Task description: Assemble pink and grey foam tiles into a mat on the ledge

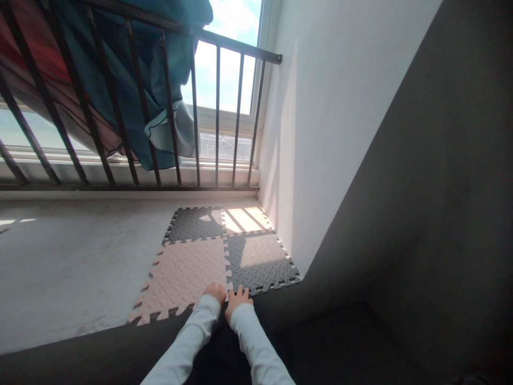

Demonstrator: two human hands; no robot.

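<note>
Four-square foam matting lies on the ledge, with toothed puzzle edges. My left hand [215,292] is closed at the front edge of the pink foam mat tile [188,267], close to its right corner. Right beside it, my right hand [239,301] bends its fingers over the front left corner of the dark grey foam mat tile [258,259]. The thumbs' grip is hidden. Behind these are another dark grey tile [194,223] and a sunlit pale tile [246,220]. The tiles meet along their toothed seams.
The pale ledge [80,256] drops off at its front. A dark metal railing [217,117] runs along the window, with blue-green cloth [132,80] and reddish cloth hanging beyond its bars. A white wall [320,117] borders the tiles on the right.
</note>
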